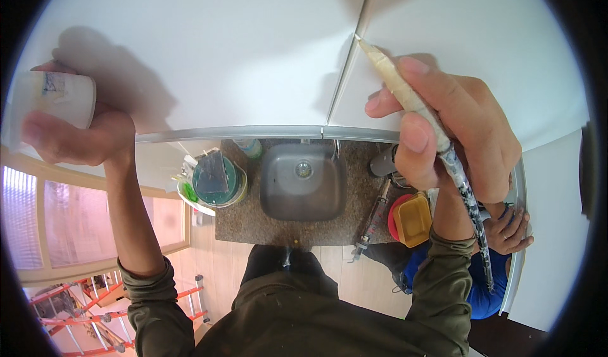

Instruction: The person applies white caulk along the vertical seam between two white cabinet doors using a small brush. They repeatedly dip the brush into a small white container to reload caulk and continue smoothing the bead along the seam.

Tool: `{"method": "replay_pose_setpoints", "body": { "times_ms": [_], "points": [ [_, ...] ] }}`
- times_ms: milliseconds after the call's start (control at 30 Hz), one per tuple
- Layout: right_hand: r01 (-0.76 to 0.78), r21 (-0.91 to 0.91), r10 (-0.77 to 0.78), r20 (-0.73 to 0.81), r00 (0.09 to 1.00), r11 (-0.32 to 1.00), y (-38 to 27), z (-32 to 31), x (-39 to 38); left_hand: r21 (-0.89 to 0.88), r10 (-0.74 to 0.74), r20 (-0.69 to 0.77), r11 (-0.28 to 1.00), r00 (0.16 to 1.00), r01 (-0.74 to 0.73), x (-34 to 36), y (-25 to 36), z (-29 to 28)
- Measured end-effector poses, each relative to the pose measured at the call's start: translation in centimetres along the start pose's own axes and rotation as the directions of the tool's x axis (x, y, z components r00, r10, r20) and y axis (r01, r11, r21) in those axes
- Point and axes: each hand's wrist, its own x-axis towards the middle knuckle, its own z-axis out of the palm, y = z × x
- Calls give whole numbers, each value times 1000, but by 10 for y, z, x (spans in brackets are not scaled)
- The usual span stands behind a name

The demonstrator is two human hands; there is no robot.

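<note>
My left hand [95, 135] grips a small white plastic cup [69, 97] at the left, in front of a white cabinet door [221, 40]. My right hand [462, 129] is closed round a long slim tool [404, 90] with a pointed, cream-coloured wrapped front and a black-and-white speckled rear. Its pale tip is at or very close to the narrow vertical gap between the two upper white doors; I cannot tell whether it touches. A metal rail [253, 130] runs along the doors' lower edge.
Below, a speckled counter [240, 227] holds a sink [303, 192], buckets with tools [215, 186], a metal caulking gun [373, 224] and a yellow tub [413, 218]. A co-worker in blue has a hand [510, 230] at the right panel. An orange ladder [95, 319] is lower left.
</note>
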Motion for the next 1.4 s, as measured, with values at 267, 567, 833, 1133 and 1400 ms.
{"method": "replay_pose_setpoints", "body": {
  "times_ms": [267, 567, 833, 1133, 1400],
  "points": [
    [18, -55, -19, -19, 1000, 998, 0, 1, 2, -5, -22, -19, 1000, 1000, 22, -4, 15, 11],
    [35, -81, -34, 10, 999, 996, 0, 1, 2, -21, -10, -22, 1000, 1000, 9, -6, 11, 7],
    [65, -69, -64, 13, 998, 996, 4, 2, 2, -68, -13, 12, 998, 1000, 14, -2, -6, 0],
    [54, 14, -54, 26, 998, 998, 7, -1, 0, 7, 101, 12, 995, 995, -101, -6, -1, 4],
    [-335, 273, 371, -90, 924, 902, -23, -7, -5, 81, 86, -60, 993, 994, -81, -14, 21, 19]
  ]
}}
